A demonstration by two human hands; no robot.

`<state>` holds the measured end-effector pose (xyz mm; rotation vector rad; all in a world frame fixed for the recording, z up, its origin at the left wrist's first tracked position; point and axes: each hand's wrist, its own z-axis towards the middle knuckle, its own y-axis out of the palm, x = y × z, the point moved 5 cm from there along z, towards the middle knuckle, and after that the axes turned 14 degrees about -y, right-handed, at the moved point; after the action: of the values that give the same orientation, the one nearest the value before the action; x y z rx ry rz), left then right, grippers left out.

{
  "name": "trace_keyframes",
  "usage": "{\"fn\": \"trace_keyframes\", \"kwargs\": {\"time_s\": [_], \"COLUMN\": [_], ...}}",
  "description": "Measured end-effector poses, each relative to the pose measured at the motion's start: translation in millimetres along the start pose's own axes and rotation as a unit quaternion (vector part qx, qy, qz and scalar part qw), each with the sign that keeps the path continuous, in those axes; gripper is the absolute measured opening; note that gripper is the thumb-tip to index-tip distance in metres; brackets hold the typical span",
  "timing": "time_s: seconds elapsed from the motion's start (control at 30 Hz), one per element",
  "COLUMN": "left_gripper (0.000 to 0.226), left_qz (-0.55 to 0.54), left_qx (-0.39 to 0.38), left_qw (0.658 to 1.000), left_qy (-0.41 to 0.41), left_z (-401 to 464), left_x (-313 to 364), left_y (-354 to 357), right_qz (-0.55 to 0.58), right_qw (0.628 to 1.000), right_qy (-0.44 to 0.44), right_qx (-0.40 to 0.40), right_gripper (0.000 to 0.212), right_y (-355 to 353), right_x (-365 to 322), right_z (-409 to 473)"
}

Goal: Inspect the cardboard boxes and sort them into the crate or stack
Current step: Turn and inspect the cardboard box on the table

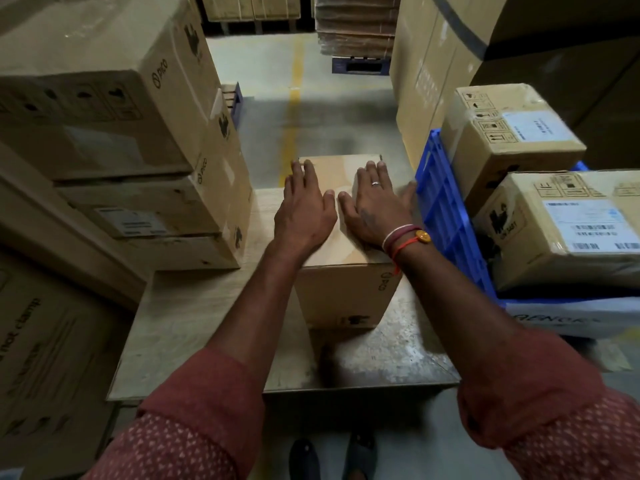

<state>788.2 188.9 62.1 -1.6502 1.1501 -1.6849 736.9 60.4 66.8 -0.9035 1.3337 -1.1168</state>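
Now both hands lie flat on top of the box (pixel 346 292), which stands on the tabletop (pixel 194 327). The left hand (pixel 304 209) has its fingers (pixel 304 174) spread out straight, and the tips reach the far edge of the box top. The right hand (pixel 374 209) is flat too, with its fingers (pixel 377 178) open and pointing to the same far edge. Nothing is gripped; the palms only press down. The two thumbs are near each other in the middle of the box top but do not touch.

Just right of the right fingers is the blue crate (pixel 450 216). The little finger is close to its wall, so there is very little room on that side. Two boxes (pixel 512 140) sit in the crate and stick up above its rim.

Left of the left fingers there is a strip of bare tabletop, and then the stack (pixel 145 161) of big boxes, well apart from the hand. That side has more room.

Past the fingertips the box ends, and beyond it lies open floor (pixel 311 109) with a yellow line. Toward the wrists, the near edge of the box drops to bare tabletop, which runs on to the tabletop's front edge.
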Motion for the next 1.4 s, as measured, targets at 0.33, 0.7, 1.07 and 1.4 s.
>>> {"fn": "trace_keyframes", "kwargs": {"time_s": [0.33, 0.7, 1.07, 1.4], "left_gripper": [0.098, 0.058, 0.036, 0.035], "left_qz": [-0.122, -0.351, -0.369, -0.317], "left_qx": [-0.048, 0.096, 0.073, 0.014], "left_qw": [0.983, 0.930, 0.912, 0.940], "left_qy": [-0.130, -0.046, -0.166, -0.121], "left_z": [7, -21, -71, -45], "left_x": [-12, -13, -91, -81], "left_y": [-8, -39, 36, 32], "right_qz": [0.216, 0.289, 0.275, 0.139], "right_qw": [0.974, 0.893, 0.899, 0.985], "right_qy": [0.058, -0.025, 0.082, 0.053], "right_qx": [0.031, 0.344, 0.330, 0.088], "right_gripper": [0.086, 0.087, 0.038, 0.072], "right_y": [-4, -31, 58, 49], "right_x": [20, 2, 9, 24], "right_z": [-5, -27, -103, -29]}}
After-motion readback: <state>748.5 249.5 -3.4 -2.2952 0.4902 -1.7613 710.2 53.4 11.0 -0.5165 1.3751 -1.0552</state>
